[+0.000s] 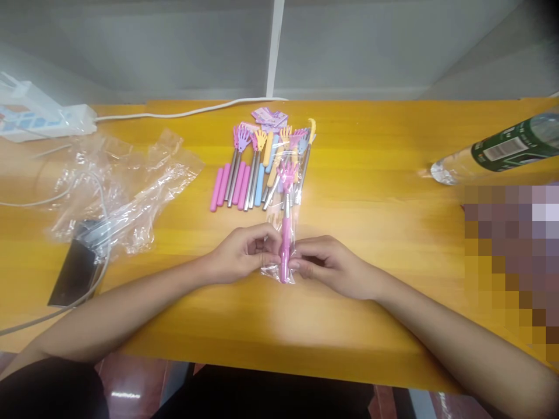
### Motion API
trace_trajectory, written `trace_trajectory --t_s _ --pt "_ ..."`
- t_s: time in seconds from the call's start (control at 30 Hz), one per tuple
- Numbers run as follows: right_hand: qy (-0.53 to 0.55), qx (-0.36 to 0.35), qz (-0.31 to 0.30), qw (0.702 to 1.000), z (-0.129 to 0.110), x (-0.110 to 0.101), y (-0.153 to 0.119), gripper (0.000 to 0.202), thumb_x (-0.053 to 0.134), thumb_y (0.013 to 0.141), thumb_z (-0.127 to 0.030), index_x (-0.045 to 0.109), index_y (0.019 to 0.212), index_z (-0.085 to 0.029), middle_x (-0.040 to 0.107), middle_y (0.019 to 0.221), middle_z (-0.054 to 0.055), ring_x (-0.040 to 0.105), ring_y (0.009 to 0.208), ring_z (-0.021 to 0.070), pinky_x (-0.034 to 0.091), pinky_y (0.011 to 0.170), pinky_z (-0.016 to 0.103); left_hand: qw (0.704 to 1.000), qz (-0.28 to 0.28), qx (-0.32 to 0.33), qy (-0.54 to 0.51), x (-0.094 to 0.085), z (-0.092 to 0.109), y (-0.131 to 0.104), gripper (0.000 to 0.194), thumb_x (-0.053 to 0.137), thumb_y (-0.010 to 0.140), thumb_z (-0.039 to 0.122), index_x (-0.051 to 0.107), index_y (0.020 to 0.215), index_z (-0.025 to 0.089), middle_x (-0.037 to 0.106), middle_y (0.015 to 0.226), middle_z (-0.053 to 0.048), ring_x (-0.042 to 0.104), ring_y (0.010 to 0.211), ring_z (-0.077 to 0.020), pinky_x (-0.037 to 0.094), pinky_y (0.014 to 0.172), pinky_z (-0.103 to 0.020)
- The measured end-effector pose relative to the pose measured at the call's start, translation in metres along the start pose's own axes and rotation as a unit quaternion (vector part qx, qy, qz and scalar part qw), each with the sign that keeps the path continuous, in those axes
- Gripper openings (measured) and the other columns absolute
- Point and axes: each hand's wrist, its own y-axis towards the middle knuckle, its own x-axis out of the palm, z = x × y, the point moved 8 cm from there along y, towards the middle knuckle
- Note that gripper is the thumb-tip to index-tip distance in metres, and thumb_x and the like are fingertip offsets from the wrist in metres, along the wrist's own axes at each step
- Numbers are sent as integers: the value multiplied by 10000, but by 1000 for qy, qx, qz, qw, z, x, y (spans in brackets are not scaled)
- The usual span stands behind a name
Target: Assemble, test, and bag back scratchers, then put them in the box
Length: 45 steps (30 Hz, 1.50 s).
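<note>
A pink back scratcher (285,238), with a hand-shaped head and a metal rod, lies inside a clear plastic sleeve (273,272), head pointing away from me. My left hand (242,254) pinches the sleeve at the left of the pink handle. From the other side, my right hand (334,265) has thumb and fingers closed on the sleeve's right edge near the handle's bottom end. Just beyond lie loose metal rods with claw heads, such as a purple one (243,141) and a yellow one (261,138), beside pink handles (221,185) and a blue handle (259,181).
Purple printed cards (269,117) lie behind the rods. To the left are crumpled clear plastic bags (131,198), a dark phone (74,270), a cable and a white power strip (48,122). A bottle (502,145) lies at right, near a blurred-out area.
</note>
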Motion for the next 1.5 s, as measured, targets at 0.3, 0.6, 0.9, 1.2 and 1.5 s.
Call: trace_trajectory --t_s 0.3,0.6,0.9,1.2,1.5 --pt "-54 -43 8 998 -3 -3 0 260 574 1118 -347 781 1115 -190 752 1048 65 692 944 155 529 871 260 991 78 -16 -111 -14 -13 3 521 917 841 266 468 1100 226 628 1027 0 663 897 -123 565 809 -259" --pt "-119 -74 -74 987 -12 11 -2 270 582 1112 -358 769 1011 -190 734 926 53 673 845 150 526 806 286 995 84 -20 -56 -17 -6 4 411 823 937 346 644 1268 181 686 1150 -73 670 1021 -177 552 892 -295" --pt "187 -7 209 960 23 -34 -4 416 670 1053 -489 519 1342 -230 676 958 8 599 550 90 487 459 229 981 -102 -101 127 7 1 -4 228 730 942 357 593 957 177 586 866 9 534 727 -129 421 663 -259" --pt "182 19 217 959 22 -35 1 395 783 967 -519 604 1121 -202 626 801 -21 539 582 82 483 565 235 945 -205 -71 244 27 12 -12 188 674 853 172 503 778 199 497 702 51 438 614 -114 352 576 -247" --pt "120 59 178 975 26 -20 2 370 760 969 -520 666 1008 -164 662 872 38 587 764 129 501 697 257 997 73 -21 -3 -10 2 -3 294 711 1023 460 684 1114 181 711 1041 -67 674 928 -185 537 830 -305"
